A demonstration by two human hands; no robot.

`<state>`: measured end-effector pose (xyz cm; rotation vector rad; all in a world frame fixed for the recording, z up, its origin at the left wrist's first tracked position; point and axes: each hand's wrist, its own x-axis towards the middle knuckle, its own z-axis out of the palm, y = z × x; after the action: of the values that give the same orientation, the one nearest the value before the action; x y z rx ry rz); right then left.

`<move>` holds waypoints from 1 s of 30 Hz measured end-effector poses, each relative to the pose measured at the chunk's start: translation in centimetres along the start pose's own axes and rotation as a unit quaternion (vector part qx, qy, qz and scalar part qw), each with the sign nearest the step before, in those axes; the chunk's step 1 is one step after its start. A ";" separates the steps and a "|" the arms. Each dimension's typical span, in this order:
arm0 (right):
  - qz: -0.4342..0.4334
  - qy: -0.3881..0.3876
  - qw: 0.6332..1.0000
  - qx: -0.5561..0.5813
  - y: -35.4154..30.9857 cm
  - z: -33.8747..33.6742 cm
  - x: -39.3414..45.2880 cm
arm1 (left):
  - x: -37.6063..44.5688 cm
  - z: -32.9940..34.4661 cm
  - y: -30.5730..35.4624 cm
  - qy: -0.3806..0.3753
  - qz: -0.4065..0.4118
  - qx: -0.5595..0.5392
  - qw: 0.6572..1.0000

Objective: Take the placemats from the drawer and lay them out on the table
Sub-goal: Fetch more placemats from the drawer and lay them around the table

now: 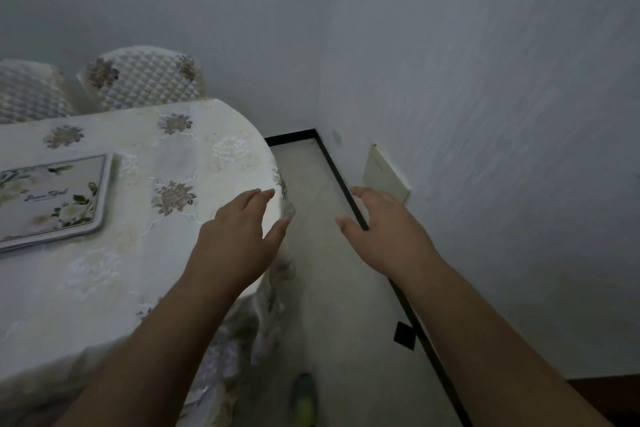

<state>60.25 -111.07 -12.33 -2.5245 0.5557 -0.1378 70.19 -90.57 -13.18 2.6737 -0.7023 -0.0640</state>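
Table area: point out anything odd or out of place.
One placemat lies askew on the table, at an angle to its edge. A green object lies on the floor beside it; too blurred to identify.

Two quilted chair backs (143, 80) stand against the grey wall (485, 80), a cream wall plate (384, 173) sits low above the black skirting (341, 177), and a green object (304, 399) lies on the pale floor (332, 288).

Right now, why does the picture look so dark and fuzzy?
Head view: the room is dimly lit, so the walls look grey and grainy; the left hand and right hand are a bit soft, the green thing on the floor is blurred, and the wide lens bends the table edge.
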 end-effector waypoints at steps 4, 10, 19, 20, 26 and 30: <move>-0.029 -0.025 0.999 -0.007 -0.1 0.1 6.5 | 4.4 1.1 -0.7 0.008 -0.037 -0.006 0.999; -0.062 -0.055 0.996 -0.030 -1.5 0.3 18.0 | 13.2 1.9 -2.9 0.026 -0.083 -0.028 0.996; -0.173 -0.109 0.978 -0.044 -7.8 2.8 31.6 | 20.7 -1.2 -7.2 0.084 -0.193 -0.002 0.978; -0.191 -0.120 0.973 -0.047 -8.7 3.6 33.1 | 21.1 -1.4 -8.2 0.088 -0.218 -0.001 0.972; -0.298 -0.217 0.930 -0.017 -14.6 9.9 42.0 | 22.5 -1.5 -13.7 0.112 -0.382 0.018 0.917; -0.389 -0.278 0.878 -0.030 -18.9 13.9 47.0 | 23.4 -1.6 -14.9 0.133 -0.500 0.030 0.855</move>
<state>112.73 -109.30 -14.73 -2.5239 -0.7036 0.3144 97.78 -89.29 -16.01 2.7113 0.8182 0.0602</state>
